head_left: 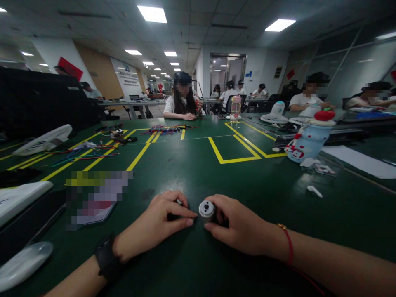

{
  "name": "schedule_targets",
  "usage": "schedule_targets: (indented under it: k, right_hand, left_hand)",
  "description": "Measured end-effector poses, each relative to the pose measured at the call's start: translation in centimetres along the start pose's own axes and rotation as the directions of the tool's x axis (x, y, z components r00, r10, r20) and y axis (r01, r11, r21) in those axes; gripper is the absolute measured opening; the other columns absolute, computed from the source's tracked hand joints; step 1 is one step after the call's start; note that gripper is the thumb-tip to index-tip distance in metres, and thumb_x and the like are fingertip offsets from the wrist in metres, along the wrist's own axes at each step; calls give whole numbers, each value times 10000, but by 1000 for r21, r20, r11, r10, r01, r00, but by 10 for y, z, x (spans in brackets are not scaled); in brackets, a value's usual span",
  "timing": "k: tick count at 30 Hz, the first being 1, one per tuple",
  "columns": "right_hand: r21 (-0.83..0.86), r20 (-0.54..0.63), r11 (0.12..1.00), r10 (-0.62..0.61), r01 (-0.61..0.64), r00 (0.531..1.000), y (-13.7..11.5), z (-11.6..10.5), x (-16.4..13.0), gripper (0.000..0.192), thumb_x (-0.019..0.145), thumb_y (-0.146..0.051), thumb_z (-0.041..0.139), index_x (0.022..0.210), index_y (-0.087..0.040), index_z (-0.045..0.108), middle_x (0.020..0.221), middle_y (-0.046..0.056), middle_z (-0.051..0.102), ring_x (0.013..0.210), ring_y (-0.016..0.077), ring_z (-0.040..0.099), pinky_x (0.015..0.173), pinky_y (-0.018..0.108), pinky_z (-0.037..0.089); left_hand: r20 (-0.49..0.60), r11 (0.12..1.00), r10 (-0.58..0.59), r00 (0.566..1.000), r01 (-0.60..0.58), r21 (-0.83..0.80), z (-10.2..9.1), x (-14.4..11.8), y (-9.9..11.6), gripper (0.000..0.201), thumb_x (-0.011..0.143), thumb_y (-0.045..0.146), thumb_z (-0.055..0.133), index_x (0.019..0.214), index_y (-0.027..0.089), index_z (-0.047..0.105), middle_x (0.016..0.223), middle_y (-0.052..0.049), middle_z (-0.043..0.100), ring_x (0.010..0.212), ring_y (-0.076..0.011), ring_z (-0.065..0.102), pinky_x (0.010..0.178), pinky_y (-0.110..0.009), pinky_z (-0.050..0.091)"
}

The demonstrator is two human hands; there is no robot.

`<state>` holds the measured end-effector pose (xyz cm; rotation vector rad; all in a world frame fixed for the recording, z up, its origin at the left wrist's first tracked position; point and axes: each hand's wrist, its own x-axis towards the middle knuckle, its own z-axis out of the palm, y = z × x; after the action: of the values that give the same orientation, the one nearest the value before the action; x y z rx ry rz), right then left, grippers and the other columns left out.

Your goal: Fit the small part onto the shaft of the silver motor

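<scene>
My right hand (236, 225) is wrapped round a small silver metal cylinder (206, 209), which stands upright at the near middle of the green table. Its pale round end faces up and shows several dark holes. Just to the left, my left hand (167, 216) is closed, thumb and index finger pinched near the cylinder but apart from it. A tiny dark bit shows at those fingertips, too small to name. Something greyish shows under the curled fingers, mostly hidden. A black watch is on my left wrist, a red cord on my right.
Left lie a pixelated packet (99, 202), a white mouse (26, 264) and coloured wires (83, 154). A wire bundle (167, 130) lies farther back. To the right are a blue bottle (311, 140), a white earbud (314, 191) and paper (361, 159). A person (182, 99) sits opposite.
</scene>
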<state>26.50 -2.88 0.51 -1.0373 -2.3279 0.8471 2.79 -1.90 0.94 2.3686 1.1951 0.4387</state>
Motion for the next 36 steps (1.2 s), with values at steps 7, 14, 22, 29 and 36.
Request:
schedule_targets:
  k: [7, 14, 22, 29, 36]
  right_hand:
    - [-4, 5, 1000, 7, -7, 1000, -1, -1, 0, 290, 814, -226, 620, 1094, -188, 553, 901, 26, 571, 690, 138, 506, 605, 273, 411]
    - [23, -4, 1000, 11, -11, 1000, 2, -2, -1, 329, 811, -232, 641, 1124, -186, 550, 915, 33, 575, 694, 135, 506, 604, 268, 408]
    - [23, -9, 1000, 6, -5, 1000, 1, -2, -1, 294, 810, -213, 628, 1093, -184, 554, 913, 33, 577, 694, 135, 509, 605, 268, 406]
    - [25, -12, 1000, -1, 1, 1000, 2, -1, -1, 295, 805, -205, 617, 1091, -180, 547, 917, 34, 575, 702, 138, 514, 608, 268, 414]
    - [7, -25, 1000, -17, 17, 1000, 0, 1, 2, 239, 800, -178, 601, 1034, -186, 552, 871, 18, 565, 689, 136, 493, 601, 264, 394]
  left_hand:
    - [27, 989, -67, 997, 70, -128, -11, 2, -2, 253, 891, 372, 583, 1111, 329, 700, 1036, -16, 621, 967, -205, 577, 867, -324, 441]
    - [-137, 971, -226, 964, 213, -105, -27, 0, -52, 305, 884, 439, 534, 1071, 273, 708, 1077, -46, 643, 998, -246, 594, 896, -370, 445]
    - [-104, 981, -185, 977, 178, -74, -25, -2, -47, 284, 852, 455, 582, 1032, 267, 696, 1077, -48, 619, 973, -246, 580, 889, -394, 442]
    - [27, 996, -34, 999, 36, -87, -6, -2, 1, 146, 831, 352, 660, 954, 286, 702, 1035, -13, 625, 1003, -223, 560, 916, -374, 405]
    - [-143, 969, -62, 988, 26, -245, 4, 0, 23, 120, 876, 309, 605, 886, 246, 706, 915, -19, 632, 851, -191, 585, 748, -305, 452]
